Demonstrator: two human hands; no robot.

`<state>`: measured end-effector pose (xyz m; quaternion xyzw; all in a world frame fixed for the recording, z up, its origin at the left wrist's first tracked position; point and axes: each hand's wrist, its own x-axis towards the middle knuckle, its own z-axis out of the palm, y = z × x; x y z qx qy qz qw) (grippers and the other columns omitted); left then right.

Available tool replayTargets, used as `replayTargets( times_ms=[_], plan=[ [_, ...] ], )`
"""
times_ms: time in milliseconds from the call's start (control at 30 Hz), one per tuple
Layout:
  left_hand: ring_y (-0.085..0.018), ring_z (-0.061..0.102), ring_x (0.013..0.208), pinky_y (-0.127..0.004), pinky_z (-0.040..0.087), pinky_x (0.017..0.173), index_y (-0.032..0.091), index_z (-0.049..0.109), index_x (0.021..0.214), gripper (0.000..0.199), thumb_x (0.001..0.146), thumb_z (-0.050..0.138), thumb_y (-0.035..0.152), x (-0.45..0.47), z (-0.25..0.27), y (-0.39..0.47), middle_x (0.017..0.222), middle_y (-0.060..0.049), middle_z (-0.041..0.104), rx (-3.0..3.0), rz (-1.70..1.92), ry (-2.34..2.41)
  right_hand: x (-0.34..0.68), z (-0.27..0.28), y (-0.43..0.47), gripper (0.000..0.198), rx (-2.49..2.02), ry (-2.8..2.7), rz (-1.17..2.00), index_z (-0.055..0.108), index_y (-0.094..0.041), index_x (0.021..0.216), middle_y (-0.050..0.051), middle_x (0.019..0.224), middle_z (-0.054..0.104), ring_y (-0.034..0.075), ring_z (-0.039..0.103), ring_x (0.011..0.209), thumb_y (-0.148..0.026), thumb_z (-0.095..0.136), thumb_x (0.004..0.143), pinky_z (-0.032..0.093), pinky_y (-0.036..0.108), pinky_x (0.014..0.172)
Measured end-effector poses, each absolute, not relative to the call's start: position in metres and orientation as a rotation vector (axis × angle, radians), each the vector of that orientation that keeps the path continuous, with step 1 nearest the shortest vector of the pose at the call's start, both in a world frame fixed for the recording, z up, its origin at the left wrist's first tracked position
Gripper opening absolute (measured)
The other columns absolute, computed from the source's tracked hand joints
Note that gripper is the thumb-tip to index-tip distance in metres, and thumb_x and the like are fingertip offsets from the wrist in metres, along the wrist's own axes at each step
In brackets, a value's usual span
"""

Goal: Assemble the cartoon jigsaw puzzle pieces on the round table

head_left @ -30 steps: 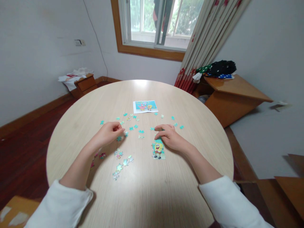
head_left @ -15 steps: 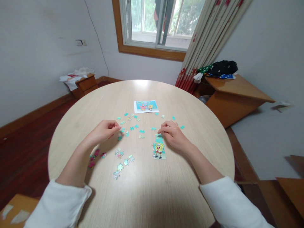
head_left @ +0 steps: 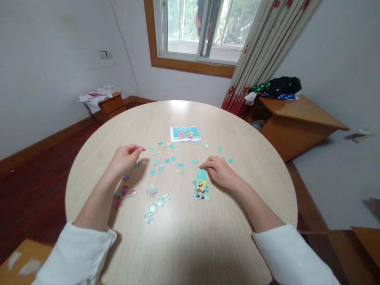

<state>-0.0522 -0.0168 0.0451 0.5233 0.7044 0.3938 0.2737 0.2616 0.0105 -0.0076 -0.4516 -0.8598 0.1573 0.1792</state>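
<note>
My left hand (head_left: 128, 156) hovers over the left side of the table with thumb and forefinger pinched together. Anything between those fingertips is too small to make out. Beneath it lie pink and teal jigsaw pieces (head_left: 124, 189), partly covered by the hand and forearm. My right hand (head_left: 219, 170) is closed, its fingers bent and its fingertips at the upper edge of a joined strip of jigsaw puzzle (head_left: 201, 189) with a yellow cartoon figure. Loose teal pieces (head_left: 168, 160) are scattered between the hands. Nearer me sit several pale pieces (head_left: 152, 208), some with a green star shape.
A printed reference picture (head_left: 185, 134) lies flat beyond the pieces on the round wooden table (head_left: 231, 245). More teal pieces (head_left: 230, 160) are right of my right hand. A wooden cabinet with cloths (head_left: 299, 113) stands behind at right; a small stool (head_left: 111, 103) is at left.
My left hand has moved left and slightly away from me, off the loose teal pieces. My right hand stays at the strip's top, its forefinger a little straighter. The view has shifted slightly.
</note>
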Motion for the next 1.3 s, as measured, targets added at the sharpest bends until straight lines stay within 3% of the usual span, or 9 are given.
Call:
replayTargets(
  times_ms=[100,200,267,467,667,800,1000,1300],
  plan=[
    [-0.012,0.04,0.046,-0.025,0.031,0.048,0.015,0.067,0.08,0.029,0.07,0.049,0.036,-0.051,0.038,-0.014,0.05,0.003,0.046,1.452,1.03,1.893,0.26,-0.007,0.009,0.038,-1.242,-2.391,0.424,0.069,-0.021,0.103,0.008,0.092,0.064,0.021,0.056,0.092,-0.009,0.038,0.086,0.041,0.039,0.086],
    [-0.014,0.047,0.053,-0.026,0.036,0.052,0.014,0.067,0.084,0.032,0.072,0.047,0.035,-0.051,0.027,-0.01,0.058,0.0,0.055,1.547,0.999,1.93,0.257,-0.006,0.006,0.044,-1.23,-2.289,0.341,0.049,-0.023,0.132,0.01,0.105,0.062,0.024,0.054,0.099,-0.017,0.037,0.09,0.039,0.043,0.089],
    [-0.017,0.052,0.058,-0.028,0.039,0.056,0.014,0.068,0.088,0.034,0.075,0.045,0.036,-0.051,0.02,-0.007,0.065,-0.003,0.06,1.62,0.974,1.953,0.255,-0.005,0.004,0.05,-1.256,-2.238,0.269,0.038,-0.024,0.139,0.012,0.116,0.058,0.026,0.05,0.106,-0.022,0.04,0.09,0.037,0.046,0.093],
    [-0.02,0.06,0.073,-0.031,0.043,0.066,0.016,0.064,0.105,0.041,0.081,0.04,0.038,-0.055,0.011,-0.004,0.083,-0.007,0.067,1.631,0.983,2.031,0.254,-0.009,0.005,0.042,-1.319,-2.182,0.13,0.043,-0.022,0.133,0.014,0.129,0.05,0.028,0.043,0.117,-0.028,0.039,0.092,0.035,0.047,0.095],
    [-0.02,0.062,0.071,-0.034,0.043,0.071,0.018,0.062,0.106,0.037,0.082,0.041,0.037,-0.055,0.015,-0.005,0.084,-0.006,0.069,1.533,0.963,2.092,0.257,-0.013,0.006,0.028,-1.447,-2.333,0.122,0.065,-0.023,0.102,0.014,0.131,0.049,0.029,0.04,0.124,-0.031,0.04,0.093,0.029,0.052,0.101],
    [-0.021,0.063,0.074,-0.036,0.042,0.076,0.019,0.064,0.101,0.033,0.081,0.043,0.035,-0.056,0.015,-0.005,0.086,-0.006,0.069,1.528,0.933,2.128,0.258,-0.015,0.006,0.029,-1.457,-2.376,0.149,0.065,-0.022,0.104,0.014,0.133,0.048,0.028,0.04,0.126,-0.032,0.041,0.094,0.028,0.052,0.103],
    [-0.024,0.062,0.098,-0.038,0.041,0.091,0.018,0.066,0.095,0.031,0.079,0.043,0.032,-0.06,0.009,-0.002,0.103,-0.01,0.068,1.641,0.886,2.145,0.258,-0.015,0.006,0.029,-1.444,-2.378,0.139,0.067,-0.022,0.105,0.014,0.134,0.047,0.029,0.039,0.126,-0.032,0.042,0.093,0.027,0.052,0.104],
    [-0.029,0.048,0.12,-0.044,0.037,0.102,0.018,0.061,0.113,0.039,0.083,0.042,0.034,-0.06,0.003,-0.003,0.123,-0.014,0.056,1.822,0.878,2.22,0.258,-0.015,0.006,0.028,-1.429,-2.386,0.128,0.067,-0.022,0.104,0.014,0.135,0.046,0.028,0.037,0.128,-0.031,0.044,0.093,0.027,0.052,0.104]
  ],
)
